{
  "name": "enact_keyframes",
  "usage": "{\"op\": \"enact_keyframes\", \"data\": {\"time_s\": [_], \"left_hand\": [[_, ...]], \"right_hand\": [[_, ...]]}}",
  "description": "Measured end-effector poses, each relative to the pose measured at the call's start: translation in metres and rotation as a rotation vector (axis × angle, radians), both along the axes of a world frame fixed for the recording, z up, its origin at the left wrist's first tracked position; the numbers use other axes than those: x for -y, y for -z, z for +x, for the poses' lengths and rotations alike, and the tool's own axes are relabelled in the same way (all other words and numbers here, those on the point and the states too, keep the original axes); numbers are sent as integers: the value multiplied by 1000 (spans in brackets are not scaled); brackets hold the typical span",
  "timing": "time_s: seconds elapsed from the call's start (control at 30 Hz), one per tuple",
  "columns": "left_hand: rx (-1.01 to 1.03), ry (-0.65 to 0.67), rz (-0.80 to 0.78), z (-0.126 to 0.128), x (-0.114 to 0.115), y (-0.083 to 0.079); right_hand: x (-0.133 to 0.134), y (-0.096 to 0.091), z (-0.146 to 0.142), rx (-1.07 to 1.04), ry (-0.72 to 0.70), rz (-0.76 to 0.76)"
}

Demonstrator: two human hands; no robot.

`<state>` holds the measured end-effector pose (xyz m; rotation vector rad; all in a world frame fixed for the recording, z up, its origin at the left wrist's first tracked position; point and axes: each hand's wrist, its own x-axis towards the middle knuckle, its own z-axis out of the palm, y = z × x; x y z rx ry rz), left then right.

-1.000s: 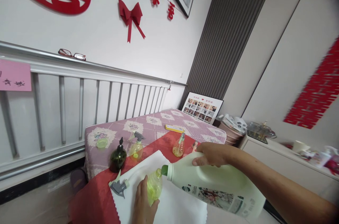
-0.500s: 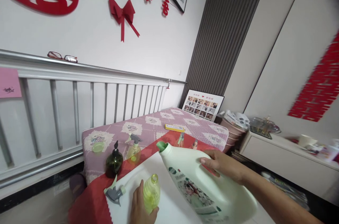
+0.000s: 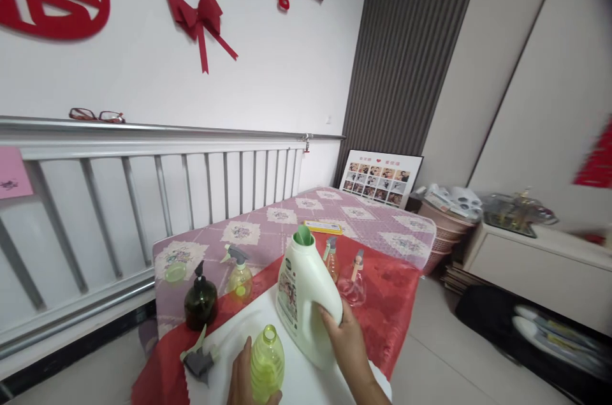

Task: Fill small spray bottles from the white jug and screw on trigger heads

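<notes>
My right hand (image 3: 348,347) grips the handle side of a big pale-green detergent jug (image 3: 305,290), which stands upright on the white cloth (image 3: 306,386) with its green spout open at the top. My left hand (image 3: 241,379) is wrapped round a small yellow-green plastic bottle (image 3: 266,363) with no cap, standing on the same cloth near the bottom edge. A grey spray trigger head (image 3: 198,361) lies loose on the cloth just left of that bottle.
On the red cloth (image 3: 396,290) and the patterned table cover stand a dark green pump bottle (image 3: 201,300), a yellow spray bottle (image 3: 238,274), two small spray bottles behind the jug, a green lid (image 3: 174,272) and a yellow flat object (image 3: 322,226). A railing runs along the wall. A white cabinet stands at right.
The jug has swung from tilted, spout at the small bottle's mouth, up to standing upright on the cloth. My left hand has kept hold of the small bottle.
</notes>
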<state>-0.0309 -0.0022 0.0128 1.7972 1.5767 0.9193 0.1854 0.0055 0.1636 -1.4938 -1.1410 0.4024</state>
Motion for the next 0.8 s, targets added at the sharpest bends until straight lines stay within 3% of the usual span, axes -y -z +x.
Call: {"op": "enact_keyframes", "data": {"time_s": [0.17,0.33,0.5,0.6,0.7,0.8], "left_hand": [[35,-55,49,1,3,6],[96,-92,46,5,4,0],[204,-17,-89,-1,4,-12],[206,21,-122,-23,7,-16],[77,44,-79,-63,12,-28],[-127,-76,-102,-105,13,-51]], "right_hand": [[0,30,0,-3,34,-15],[-1,37,4,-10,47,-29],[-3,41,5,-21,62,-38],[-4,41,6,7,77,-47],[-4,40,7,40,79,-42],[-5,40,7,60,87,-32]]}}
